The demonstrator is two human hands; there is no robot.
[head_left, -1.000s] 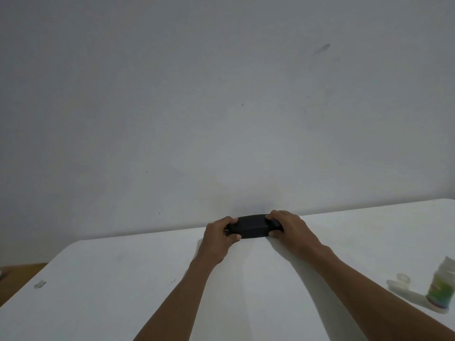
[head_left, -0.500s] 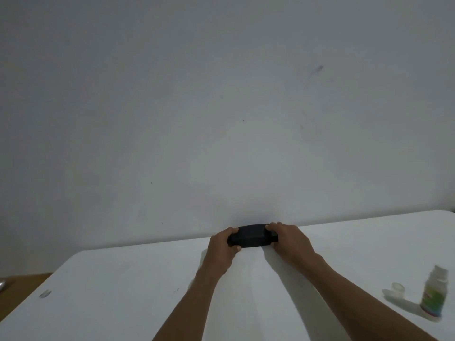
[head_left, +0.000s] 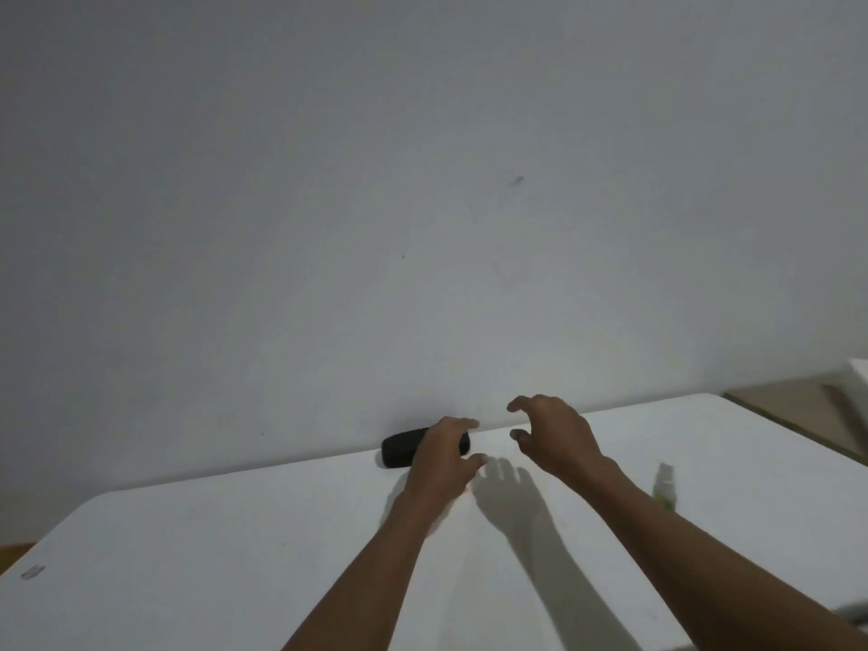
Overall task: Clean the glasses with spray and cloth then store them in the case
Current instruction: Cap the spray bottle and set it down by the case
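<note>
The black glasses case (head_left: pixel 401 447) lies closed at the far edge of the white table (head_left: pixel 235 556), against the wall. My left hand (head_left: pixel 444 458) covers the case's right end, fingers spread and thumb apart from it; I cannot tell whether it touches the case. My right hand (head_left: pixel 556 436) is raised to the right of the case, fingers loosely curled round nothing. The small spray bottle (head_left: pixel 665 483) with a green label stands blurred further right, just behind my right forearm. No glasses or cloth are in view.
A grey wall rises straight behind the table's far edge. The table ends at the right, where wooden flooring (head_left: pixel 798 415) and a white object (head_left: pixel 860 385) show. A small scrap (head_left: pixel 33 571) lies near the left edge.
Both hands gripped the case's ends before; now my right hand has let go and lifted away to the right, and my left hand has loosened. The view has swung, so the case sits further left.
</note>
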